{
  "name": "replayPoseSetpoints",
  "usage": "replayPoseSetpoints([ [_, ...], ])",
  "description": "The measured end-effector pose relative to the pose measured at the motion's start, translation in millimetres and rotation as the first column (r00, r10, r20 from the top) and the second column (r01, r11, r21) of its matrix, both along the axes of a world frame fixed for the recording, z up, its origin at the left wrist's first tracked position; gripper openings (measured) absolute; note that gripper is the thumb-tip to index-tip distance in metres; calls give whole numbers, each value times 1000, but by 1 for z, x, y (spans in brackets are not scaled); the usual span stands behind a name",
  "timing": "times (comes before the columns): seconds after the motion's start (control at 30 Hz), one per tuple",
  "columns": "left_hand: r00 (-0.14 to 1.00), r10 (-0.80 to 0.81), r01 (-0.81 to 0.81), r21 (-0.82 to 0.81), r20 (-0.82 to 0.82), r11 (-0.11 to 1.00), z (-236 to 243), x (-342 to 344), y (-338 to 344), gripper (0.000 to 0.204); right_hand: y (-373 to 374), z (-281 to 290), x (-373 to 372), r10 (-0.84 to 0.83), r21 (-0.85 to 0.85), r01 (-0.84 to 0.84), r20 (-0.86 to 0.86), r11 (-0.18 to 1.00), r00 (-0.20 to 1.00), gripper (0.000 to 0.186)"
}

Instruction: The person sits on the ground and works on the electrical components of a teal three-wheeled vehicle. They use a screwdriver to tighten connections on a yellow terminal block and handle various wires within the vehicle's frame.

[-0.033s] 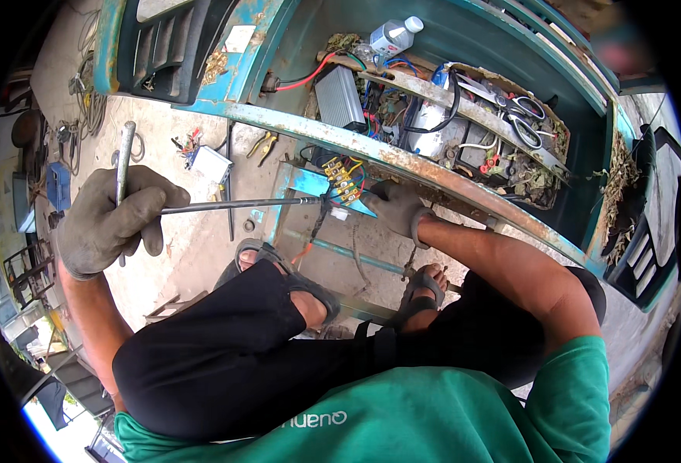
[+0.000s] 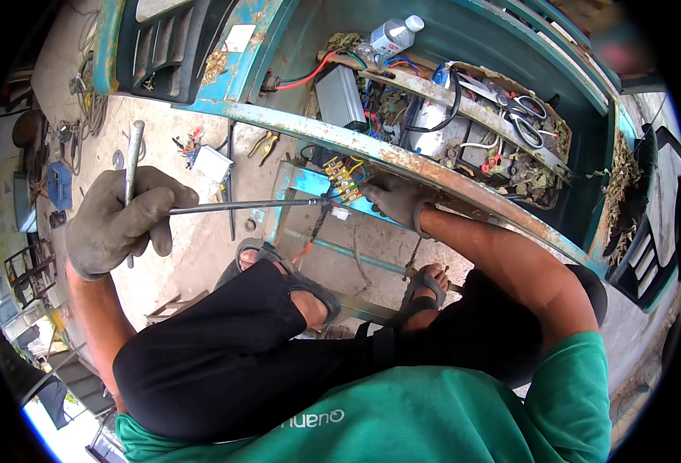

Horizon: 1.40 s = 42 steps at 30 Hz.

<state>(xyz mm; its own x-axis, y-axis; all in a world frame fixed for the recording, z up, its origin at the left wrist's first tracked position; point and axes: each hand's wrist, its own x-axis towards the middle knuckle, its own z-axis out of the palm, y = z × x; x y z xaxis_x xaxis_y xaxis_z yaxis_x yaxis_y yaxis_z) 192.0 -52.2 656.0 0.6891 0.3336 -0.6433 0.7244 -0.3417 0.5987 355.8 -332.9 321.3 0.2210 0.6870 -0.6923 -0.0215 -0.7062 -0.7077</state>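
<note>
A grey work glove covers my left hand [image 2: 124,220], which is closed around the pale crossbar of a T-handle wrench [image 2: 240,205]. Its long dark shaft points right, with the tip by a yellow terminal block [image 2: 343,179] where several coloured wires meet. Below the tip hangs a dark taped wire bundle [image 2: 320,224]. My right hand [image 2: 394,202], gloved too, is just right of the block, its thumb side close to the block's edge. The rusty rail above hides part of that hand's fingers, so any grip there does not show. A blue metal plate [image 2: 310,181] lies behind the block.
A rusty blue frame rail [image 2: 448,174] crosses above my hands. Behind it, a compartment holds a silver finned box [image 2: 340,98], a plastic bottle [image 2: 393,36], scissors [image 2: 527,123] and wires. On the floor lie yellow-handled pliers [image 2: 262,147] and a white box with leads [image 2: 211,163].
My left hand and the T-handle wrench have shifted slightly to the right. My right hand has moved a little up and left, nearer the terminal block.
</note>
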Motion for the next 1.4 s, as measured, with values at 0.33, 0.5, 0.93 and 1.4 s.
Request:
replayPoseSetpoints([
  [0.33,996,63,-62,19,-68,998,-29,5,-41,37,19,-7,0,-149,65,185,-363,981,920,51],
  [0.5,995,80,-78,33,-67,996,-36,6,-51,39,20,3,-3,-174,73,201,-279,977,945,47],
  [0.93,990,114,-111,42,-81,993,-55,9,-62,49,20,-16,-5,-141,114,176,-264,978,954,42],
  [1.4,934,-344,311,252,98,916,-44,14,-62,37,20,-8,-5,-130,148,176,-274,973,953,40],
])
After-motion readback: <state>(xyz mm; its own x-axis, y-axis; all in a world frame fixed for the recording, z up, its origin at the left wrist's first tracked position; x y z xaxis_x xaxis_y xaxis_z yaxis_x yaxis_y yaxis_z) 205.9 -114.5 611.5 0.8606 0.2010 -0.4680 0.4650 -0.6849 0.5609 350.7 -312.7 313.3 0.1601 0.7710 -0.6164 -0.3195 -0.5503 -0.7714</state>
